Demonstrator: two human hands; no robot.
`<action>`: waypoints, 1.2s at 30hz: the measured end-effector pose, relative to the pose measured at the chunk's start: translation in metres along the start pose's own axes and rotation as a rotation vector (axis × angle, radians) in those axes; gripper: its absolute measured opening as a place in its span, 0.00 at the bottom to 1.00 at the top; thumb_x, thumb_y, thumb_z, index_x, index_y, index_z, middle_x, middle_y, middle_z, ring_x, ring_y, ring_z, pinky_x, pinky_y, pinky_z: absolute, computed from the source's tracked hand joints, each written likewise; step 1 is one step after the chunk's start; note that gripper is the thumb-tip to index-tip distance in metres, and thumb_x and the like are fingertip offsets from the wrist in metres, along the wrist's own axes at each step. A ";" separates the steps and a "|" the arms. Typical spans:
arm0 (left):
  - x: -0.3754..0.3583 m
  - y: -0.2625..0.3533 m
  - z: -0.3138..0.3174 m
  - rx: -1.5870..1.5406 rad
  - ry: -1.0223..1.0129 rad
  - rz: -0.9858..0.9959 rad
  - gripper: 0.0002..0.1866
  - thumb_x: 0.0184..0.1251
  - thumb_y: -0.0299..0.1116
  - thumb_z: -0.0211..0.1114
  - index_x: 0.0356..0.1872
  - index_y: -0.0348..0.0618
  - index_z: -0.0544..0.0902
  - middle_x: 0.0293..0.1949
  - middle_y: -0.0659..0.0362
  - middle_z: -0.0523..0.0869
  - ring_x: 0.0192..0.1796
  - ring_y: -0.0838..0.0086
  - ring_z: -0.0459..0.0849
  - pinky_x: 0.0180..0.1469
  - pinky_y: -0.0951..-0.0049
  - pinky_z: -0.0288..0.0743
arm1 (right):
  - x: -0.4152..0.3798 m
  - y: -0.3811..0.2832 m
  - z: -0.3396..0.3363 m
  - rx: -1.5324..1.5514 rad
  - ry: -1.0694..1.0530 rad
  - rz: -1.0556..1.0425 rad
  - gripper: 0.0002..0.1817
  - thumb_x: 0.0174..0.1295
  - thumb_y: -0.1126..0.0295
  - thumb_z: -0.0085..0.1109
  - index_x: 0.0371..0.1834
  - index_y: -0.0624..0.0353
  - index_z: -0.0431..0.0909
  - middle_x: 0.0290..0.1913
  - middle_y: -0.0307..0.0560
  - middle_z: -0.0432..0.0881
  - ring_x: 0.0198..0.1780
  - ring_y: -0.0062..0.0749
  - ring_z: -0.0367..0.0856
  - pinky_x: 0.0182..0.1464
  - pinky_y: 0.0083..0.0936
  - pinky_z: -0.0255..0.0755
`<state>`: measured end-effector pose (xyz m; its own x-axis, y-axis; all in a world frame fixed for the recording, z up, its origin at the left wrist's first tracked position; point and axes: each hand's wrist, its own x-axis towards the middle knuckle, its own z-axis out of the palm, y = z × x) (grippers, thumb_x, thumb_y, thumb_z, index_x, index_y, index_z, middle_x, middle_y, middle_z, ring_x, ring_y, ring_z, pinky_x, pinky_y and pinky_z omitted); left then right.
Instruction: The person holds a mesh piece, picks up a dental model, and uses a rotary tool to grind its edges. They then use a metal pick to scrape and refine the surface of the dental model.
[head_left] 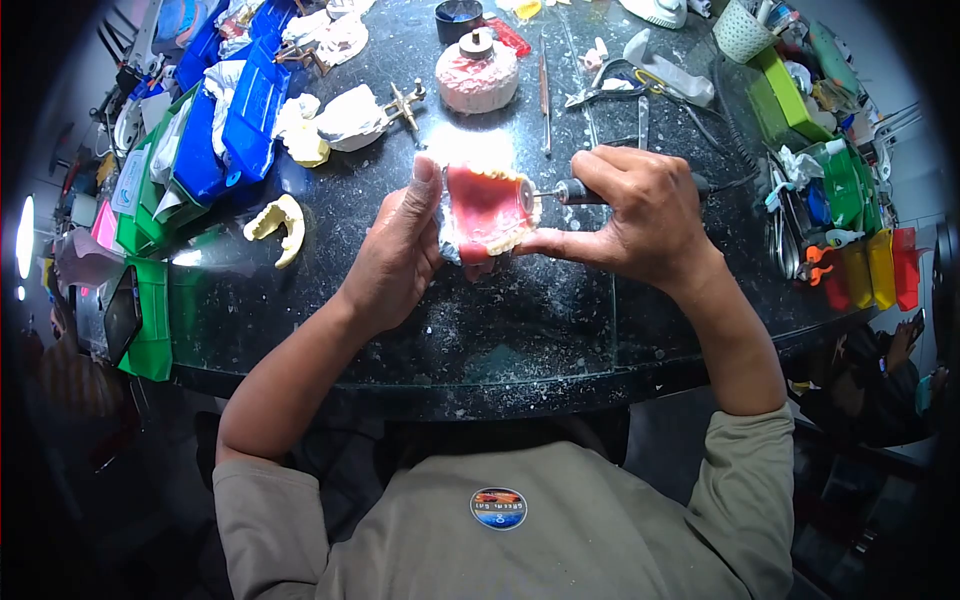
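Note:
A dental model (483,205) with pink wax and pale teeth is upheld over the bench in my left hand (395,240), my thumb along its left edge. My right hand (645,215) grips a rotary handpiece (578,191), its fingers curled around the dark body. A thin metal shank runs left from it to a small round disc (527,195), which overlaps the model's right-side teeth. The extended right thumb reaches the model's lower right edge. Bright glare washes out the model's top.
On the dark bench (520,340), a pale horseshoe-shaped piece (290,232) lies left. A round pink-smeared jar (477,75) stands behind the model, near a slim tool (545,95) and pliers (615,90). Blue bins (250,125) and green bins (150,325) line the left; coloured bins (880,270) sit right.

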<state>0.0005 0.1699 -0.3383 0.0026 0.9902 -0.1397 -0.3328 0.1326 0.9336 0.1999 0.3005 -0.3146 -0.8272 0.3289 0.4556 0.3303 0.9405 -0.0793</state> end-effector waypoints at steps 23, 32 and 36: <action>-0.001 0.002 -0.002 0.057 -0.026 0.010 0.39 0.75 0.66 0.35 0.62 0.38 0.71 0.50 0.54 0.83 0.44 0.74 0.84 0.41 0.74 0.78 | -0.001 0.002 0.001 0.001 0.027 0.005 0.36 0.49 0.28 0.62 0.22 0.57 0.75 0.18 0.41 0.75 0.21 0.31 0.80 0.23 0.28 0.74; -0.001 0.003 -0.003 0.050 -0.056 0.015 0.38 0.76 0.64 0.35 0.64 0.37 0.70 0.55 0.52 0.81 0.54 0.72 0.83 0.49 0.71 0.78 | -0.001 -0.001 -0.001 0.016 -0.043 0.028 0.36 0.50 0.29 0.62 0.23 0.57 0.76 0.20 0.41 0.76 0.22 0.31 0.81 0.24 0.28 0.75; -0.002 0.003 -0.001 0.040 -0.037 0.021 0.38 0.77 0.63 0.35 0.64 0.37 0.69 0.56 0.52 0.81 0.55 0.71 0.83 0.49 0.71 0.78 | -0.002 0.000 0.002 0.023 -0.012 0.011 0.36 0.51 0.30 0.62 0.22 0.58 0.75 0.19 0.42 0.76 0.22 0.33 0.81 0.24 0.29 0.75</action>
<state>-0.0011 0.1686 -0.3350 0.0307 0.9937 -0.1081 -0.2947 0.1123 0.9490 0.2002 0.3003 -0.3173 -0.8293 0.3397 0.4437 0.3285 0.9387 -0.1047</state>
